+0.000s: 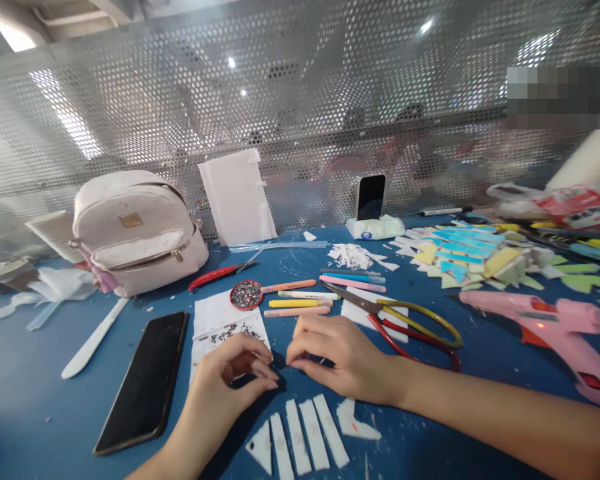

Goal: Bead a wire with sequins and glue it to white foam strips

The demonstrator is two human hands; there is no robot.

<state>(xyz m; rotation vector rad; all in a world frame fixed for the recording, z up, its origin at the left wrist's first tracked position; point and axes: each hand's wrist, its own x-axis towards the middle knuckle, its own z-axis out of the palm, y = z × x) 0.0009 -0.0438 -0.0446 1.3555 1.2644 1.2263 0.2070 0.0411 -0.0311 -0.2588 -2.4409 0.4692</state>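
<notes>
My left hand (233, 377) hovers over the near edge of a white paper sheet (205, 317) with dark glittery bits (235, 333) scattered on it. Its thumb and fingertips come together in a pinch; anything between them is too small to make out. Facing it, a short gap away, is my right hand (337, 353), its fingers curled and thumb tip close to the index finger, contents likewise unclear. Just below both hands lie several white cut strips (300, 433) and an irregular white scrap (357, 421). Beyond the sheet sits a small red-rimmed dish (246, 295) of glittery bits.
Scissors (395, 313) lie beside my right wrist, a pink glue gun (555, 327) farther right. Several markers (300, 304) lie ahead. A black phone (143, 380), white knife (95, 340), red-handled pliers (220, 273) and backpack (140, 233) are leftward. Coloured scraps (470, 250) pile up back right.
</notes>
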